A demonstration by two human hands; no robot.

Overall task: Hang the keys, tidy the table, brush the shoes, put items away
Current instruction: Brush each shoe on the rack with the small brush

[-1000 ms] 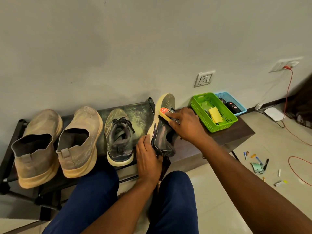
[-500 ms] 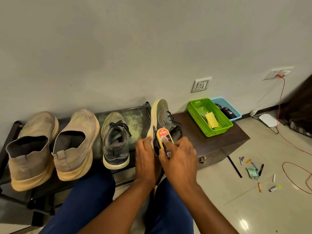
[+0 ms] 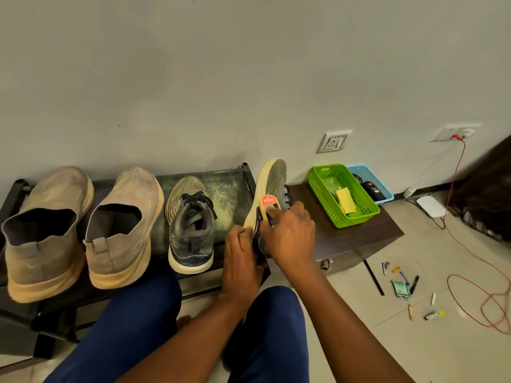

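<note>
Two tan shoes and a grey laced shoe are being kept on the shoe rack. A tilted shoe is being gripped at its heel by the left hand, the heel being largely hidden. A brush is being clamped in the right hand grip against that shoe; its bristles are being hidden. Contents of the green basket on the counter are hard to make out.

Low black metal shoe rack against wall carries two tan slip-on shoes at left, grey laced sneaker beside them. Dark brown wooden table right of rack holds green plastic basket, blue plastic basket touching behind. Pens, small bits scattered on tiled floor.
</note>
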